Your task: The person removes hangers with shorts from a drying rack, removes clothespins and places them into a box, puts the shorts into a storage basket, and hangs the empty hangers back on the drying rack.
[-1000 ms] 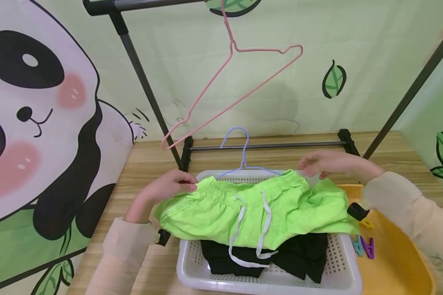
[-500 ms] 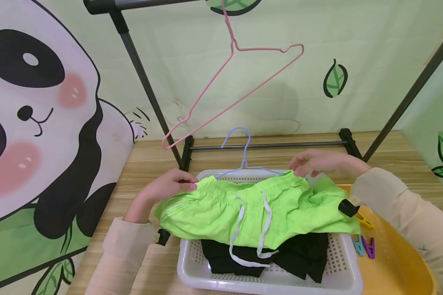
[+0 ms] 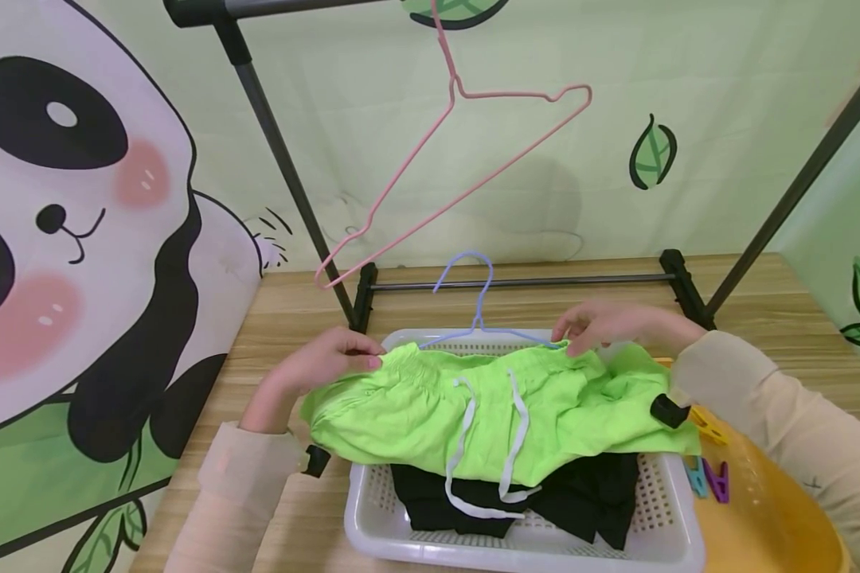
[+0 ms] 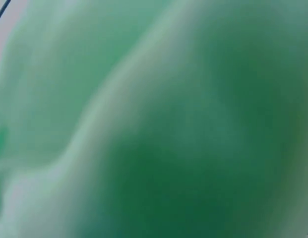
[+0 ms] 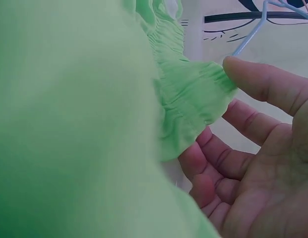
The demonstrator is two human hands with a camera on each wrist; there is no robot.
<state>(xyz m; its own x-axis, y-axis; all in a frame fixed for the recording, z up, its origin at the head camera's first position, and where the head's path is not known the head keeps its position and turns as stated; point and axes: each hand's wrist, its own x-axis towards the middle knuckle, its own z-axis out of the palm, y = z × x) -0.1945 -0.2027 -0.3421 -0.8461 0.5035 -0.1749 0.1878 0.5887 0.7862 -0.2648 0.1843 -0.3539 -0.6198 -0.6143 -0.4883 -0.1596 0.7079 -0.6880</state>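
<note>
Bright green shorts (image 3: 430,414) with white drawstrings lie spread over a white basket (image 3: 523,553). A blue hanger (image 3: 482,296) stands with its hook above the waistband, its lower part hidden by the cloth. At the waistband's left end, my left hand (image 3: 333,358) pinches the fabric between thumb and fingers. My right hand (image 3: 605,326) holds the right end; in the right wrist view the thumb (image 5: 258,82) lies on one side of the gathered waistband (image 5: 198,91), fingers behind it. Blurred green cloth (image 4: 158,129) fills the left wrist view.
Black clothing (image 3: 580,497) lies in the basket. An orange tray (image 3: 767,509) with yellow, teal and purple clothespins (image 3: 718,481) is at the right. A pink hanger (image 3: 455,211) hangs above from a dark rack (image 3: 279,151).
My right hand has moved left from above the cloth onto the waistband's right end and grips it. The blue hanger's hook has shifted slightly right and down. My left hand stays put.
</note>
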